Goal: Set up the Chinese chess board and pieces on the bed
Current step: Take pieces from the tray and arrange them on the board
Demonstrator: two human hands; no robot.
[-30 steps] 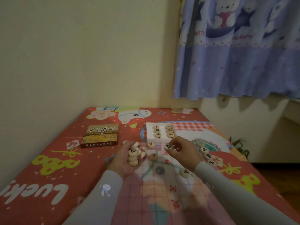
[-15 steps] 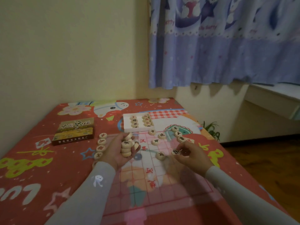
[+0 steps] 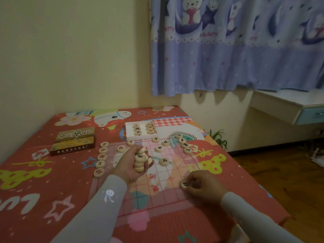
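Right hand (image 3: 204, 187) pinches one piece (image 3: 184, 185) by its rim near the bed's right edge — light, stiff, slippery, I'd judge; left hand (image 3: 135, 163) cups a stack (image 3: 139, 163).

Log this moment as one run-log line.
left hand: grips stack of pieces | right hand: pinches black-marked piece at board right edge | white tray: pieces remain

The bed (image 3: 52, 181) is covered in red printed with yellow-green shapes and stars. The board (image 3: 166, 188) is lined in red. Pale wooden pieces (image 3: 164, 162) are marked red or black. The curtain (image 3: 236, 50) is patterned blue-violet with white bears.
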